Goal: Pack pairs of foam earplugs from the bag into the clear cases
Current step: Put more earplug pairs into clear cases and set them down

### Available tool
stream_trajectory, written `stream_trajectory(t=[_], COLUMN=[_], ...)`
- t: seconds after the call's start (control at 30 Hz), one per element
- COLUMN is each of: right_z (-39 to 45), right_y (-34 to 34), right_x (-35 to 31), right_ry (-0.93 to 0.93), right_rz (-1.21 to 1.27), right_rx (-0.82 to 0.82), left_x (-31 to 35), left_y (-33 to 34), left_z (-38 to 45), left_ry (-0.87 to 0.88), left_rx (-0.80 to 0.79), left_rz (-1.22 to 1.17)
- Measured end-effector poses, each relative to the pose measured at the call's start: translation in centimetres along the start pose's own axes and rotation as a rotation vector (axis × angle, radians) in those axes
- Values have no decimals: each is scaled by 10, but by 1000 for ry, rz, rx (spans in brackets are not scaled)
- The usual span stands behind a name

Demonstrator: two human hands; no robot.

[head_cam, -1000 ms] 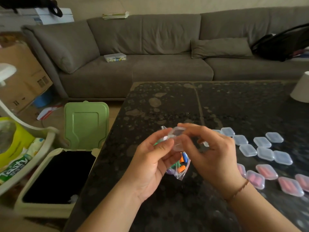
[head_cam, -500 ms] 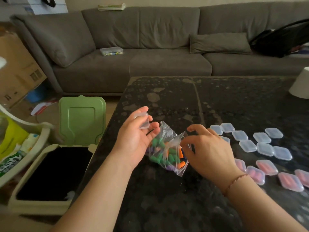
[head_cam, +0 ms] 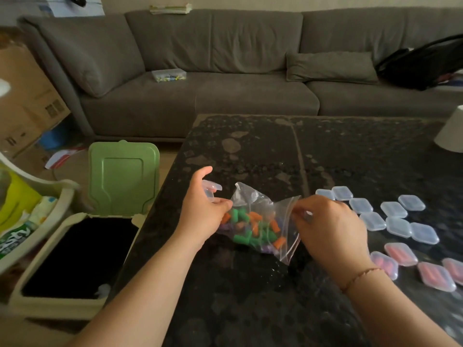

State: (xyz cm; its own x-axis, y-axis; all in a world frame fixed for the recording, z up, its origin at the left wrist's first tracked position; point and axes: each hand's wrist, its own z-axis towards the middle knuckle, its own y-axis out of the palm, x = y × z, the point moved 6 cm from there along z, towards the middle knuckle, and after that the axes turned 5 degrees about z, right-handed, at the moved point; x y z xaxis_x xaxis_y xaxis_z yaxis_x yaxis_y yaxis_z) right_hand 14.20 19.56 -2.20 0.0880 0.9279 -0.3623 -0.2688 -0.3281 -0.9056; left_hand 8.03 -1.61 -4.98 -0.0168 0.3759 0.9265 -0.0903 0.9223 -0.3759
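A clear zip bag (head_cam: 260, 221) full of green, orange and purple foam earplugs lies on the dark stone table (head_cam: 250, 284). My left hand (head_cam: 203, 211) holds an open clear case (head_cam: 211, 189) between thumb and fingers, and its fingertips touch the bag's left side. My right hand (head_cam: 328, 229) pinches the bag's zip edge on the right. Several empty clear cases (head_cam: 393, 216) lie in rows to the right. Several cases with pink earplugs (head_cam: 406, 259) lie nearer, at the right edge.
A bin (head_cam: 72, 259) with its green lid (head_cam: 122, 179) raised stands on the floor left of the table. A grey sofa (head_cam: 225, 71) runs behind. A white object (head_cam: 451, 131) sits at the table's far right. A basket with packets (head_cam: 25, 216) is at the left.
My hands came apart and moved down to the table. The left hand kept the clear case and moved to the bag's left side. The right hand took hold of the bag's zip edge.
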Motion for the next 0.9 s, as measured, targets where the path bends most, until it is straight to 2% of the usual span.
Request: stream_trajectory(t=[0.1,0.17,0.27,0.37,0.53,0.73,0.9], right_z=[2,3,5,10,15,25,28], right_y=[-3,-2,9,19,20,32,38], right_x=[7,3,-6,-9,-15,-13,-9], right_ry=[41,-27,-171,-226,-167,-90,-24], right_rz=[-10,4,-132,-175,-102,-136,-60], right_rx=[0,8,-15,-13,9,-55,-91], left_x=[-5,-7,-7,-7,-8,-6,-9], left_y=[-6,-7,-2,0,1,2,-2], left_z=[3,4,2,2,0,-1,2], left_ry=[-45,-65,-46,-7,29,2,-1], left_rx=[51,56,31,59,68,89,134], left_rz=[-71,-107,-89,-72,-55,-56,-113])
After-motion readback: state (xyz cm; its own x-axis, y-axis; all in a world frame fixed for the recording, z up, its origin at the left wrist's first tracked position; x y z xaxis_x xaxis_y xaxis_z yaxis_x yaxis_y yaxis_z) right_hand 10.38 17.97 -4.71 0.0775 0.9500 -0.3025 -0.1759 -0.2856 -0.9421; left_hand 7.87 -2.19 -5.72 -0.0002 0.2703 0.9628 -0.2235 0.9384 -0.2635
